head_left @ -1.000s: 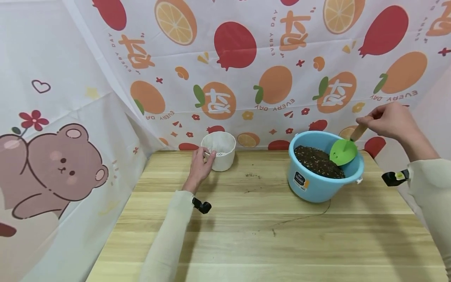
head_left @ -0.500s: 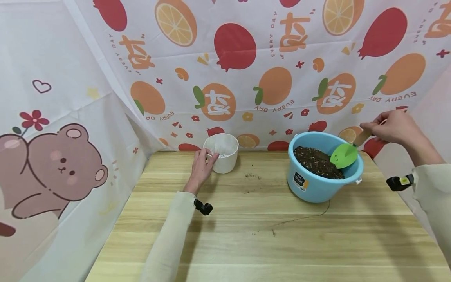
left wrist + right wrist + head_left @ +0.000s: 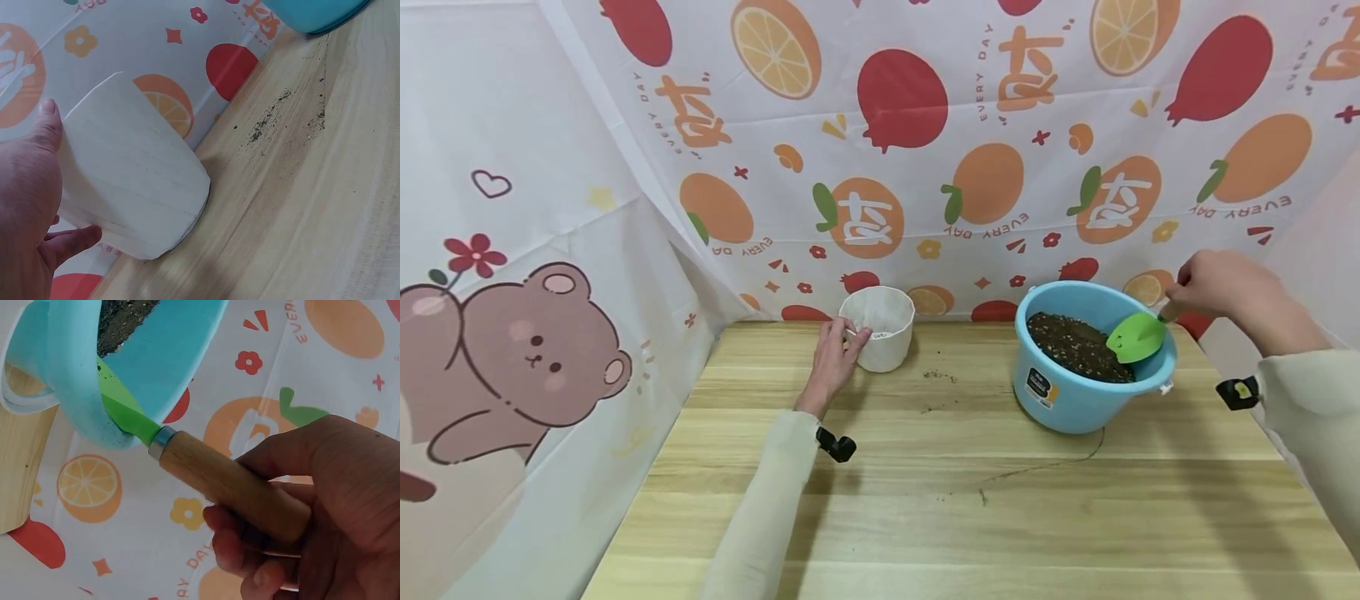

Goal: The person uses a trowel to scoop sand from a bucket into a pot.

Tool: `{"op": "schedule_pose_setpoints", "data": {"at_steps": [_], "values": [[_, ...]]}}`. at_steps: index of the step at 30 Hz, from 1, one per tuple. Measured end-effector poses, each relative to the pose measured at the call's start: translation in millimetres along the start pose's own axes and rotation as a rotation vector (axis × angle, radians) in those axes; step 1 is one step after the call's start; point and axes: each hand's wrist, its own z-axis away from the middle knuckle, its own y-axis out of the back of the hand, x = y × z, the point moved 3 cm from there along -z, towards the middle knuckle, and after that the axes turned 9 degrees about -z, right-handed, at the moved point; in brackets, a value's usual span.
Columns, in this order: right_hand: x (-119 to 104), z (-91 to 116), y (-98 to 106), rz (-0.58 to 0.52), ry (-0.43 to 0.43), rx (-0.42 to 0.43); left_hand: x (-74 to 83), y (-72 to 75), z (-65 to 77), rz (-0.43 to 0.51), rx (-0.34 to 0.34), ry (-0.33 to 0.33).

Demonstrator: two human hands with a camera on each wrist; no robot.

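We've got a round light-blue plastic bucket (image 3: 1075,408) at the right on the wood-grain table (image 3: 925,525), part-filled with dark crumbly soil (image 3: 1071,346). Probably the heavy one, stiff-walled; we'd lift by the rim, two-handed. Well to its left: white thin-walled cylindrical pot (image 3: 891,354), looks light, maybe flexible, easy to tip; rim's the place to hold, and the left hand (image 3: 833,362) grips it there. Smallest: leaf-green trowel with a wooden handle (image 3: 1137,337), blade in the bucket against the soil. We judge it light and rigid, wood fairly grippy; best held at the handle, where the right hand (image 3: 1232,287) has its fingers wrapped.

Writing: white fruit-print backdrop cloth (image 3: 842,167) repeats "EVERY DAY" plus stylised characters we can't read. Black-and-orange bucket label (image 3: 1041,387): text too small, no brand legible.
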Motion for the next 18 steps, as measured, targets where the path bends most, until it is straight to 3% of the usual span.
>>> {"op": "schedule_pose_setpoints", "data": {"at_steps": [7,18], "values": [[-7.7,-2.6,-5.2,0.105,0.008,-0.065,0.2,-1.4,-0.2,0.014,0.005,-0.015],[-8.3,-2.1,-7.4,0.154,0.013,-0.209,-2.2,0.0,-0.1,0.048,0.025,-0.042]]}}
